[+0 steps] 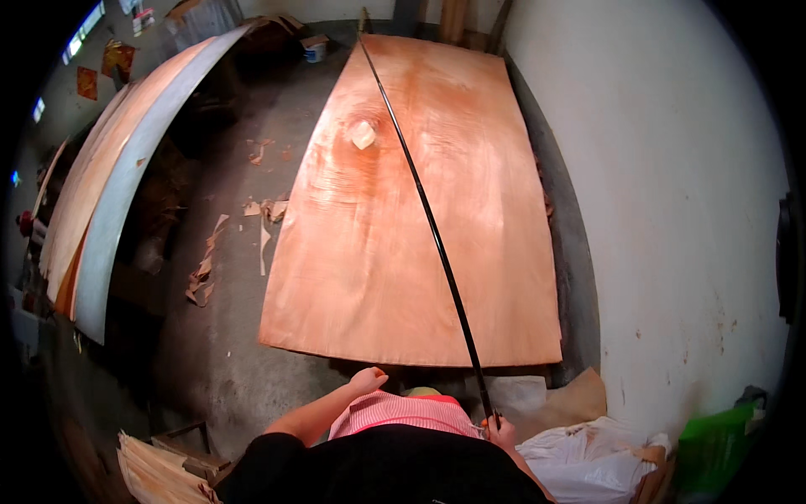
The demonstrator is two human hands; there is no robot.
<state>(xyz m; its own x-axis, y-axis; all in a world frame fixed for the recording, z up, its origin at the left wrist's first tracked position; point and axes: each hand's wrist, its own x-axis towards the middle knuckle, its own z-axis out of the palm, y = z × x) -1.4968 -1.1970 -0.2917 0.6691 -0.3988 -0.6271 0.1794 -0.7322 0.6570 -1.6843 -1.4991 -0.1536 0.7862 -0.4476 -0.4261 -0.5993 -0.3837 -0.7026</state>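
Note:
A long, thin black pole [437,235] is gripped near its close end by my right hand [501,433], at the right of my waist. It slants forward and left over a broad reddish-tan wood veneer sheet [420,277], reaching beyond the sheet's far left corner. A small brownish piece shows at the far tip, too small to name. On the sheet lies a pale scrap [363,134], with wavy ripples around it. My left hand [368,380] hovers in front of my waist by the sheet's near edge, its fingers curled and nothing visible in them.
At the left stands a stack of curved veneer sheets [126,160]. Torn veneer scraps [206,260] litter the grey floor between the stacks. A white wall [672,185] runs along the right. White plastic bags [588,458] and a green bag [714,445] are at the near right.

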